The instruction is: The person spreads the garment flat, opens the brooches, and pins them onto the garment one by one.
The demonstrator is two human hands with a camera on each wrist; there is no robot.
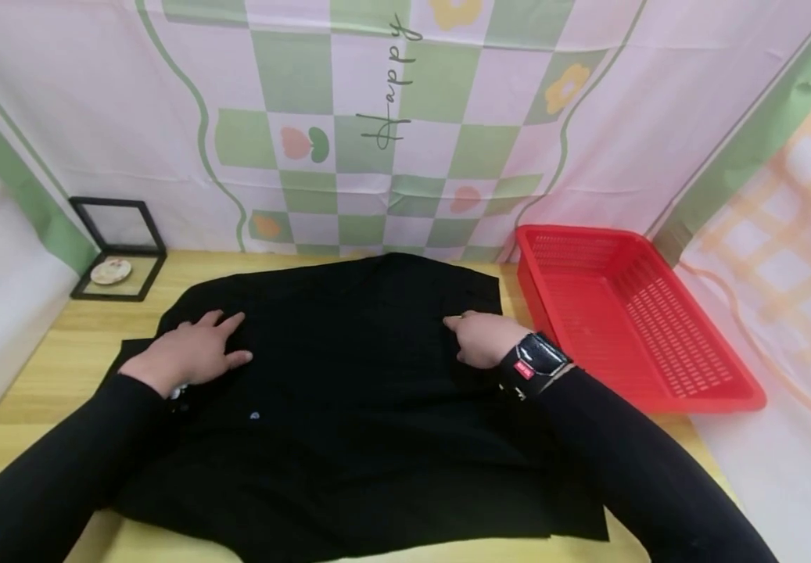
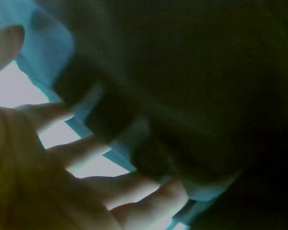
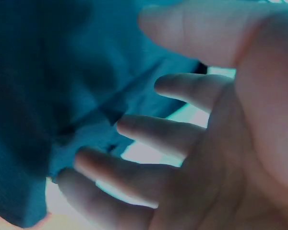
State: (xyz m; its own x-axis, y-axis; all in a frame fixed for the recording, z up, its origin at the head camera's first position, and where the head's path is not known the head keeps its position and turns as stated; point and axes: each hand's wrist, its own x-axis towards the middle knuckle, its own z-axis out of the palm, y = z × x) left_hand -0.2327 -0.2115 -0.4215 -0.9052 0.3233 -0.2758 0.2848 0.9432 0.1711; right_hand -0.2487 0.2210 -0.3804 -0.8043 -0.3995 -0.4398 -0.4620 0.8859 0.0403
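Observation:
A black garment (image 1: 352, 352), which looks like a shirt, lies spread over the table, with a small light-blue mark at its lower left. My left hand (image 1: 192, 350) rests on its left part, fingers spread. Toward the upper right of the cloth is my right hand (image 1: 484, 339), fingers reaching left over it. In the left wrist view, extended fingers (image 2: 89, 151) touch dark cloth (image 2: 182, 86). The right wrist view has slightly bent, separate fingers (image 3: 158, 136) against the cloth (image 3: 86, 86), which looks bluish there. Nothing is pinched in either hand.
To the right stands a red plastic basket (image 1: 560, 313) with slotted walls. A black hinged frame (image 1: 143, 274) holding a small round patterned item (image 1: 111, 271) stands at the back left. The wooden table (image 1: 32, 395) ends at a patterned curtain (image 1: 440, 148).

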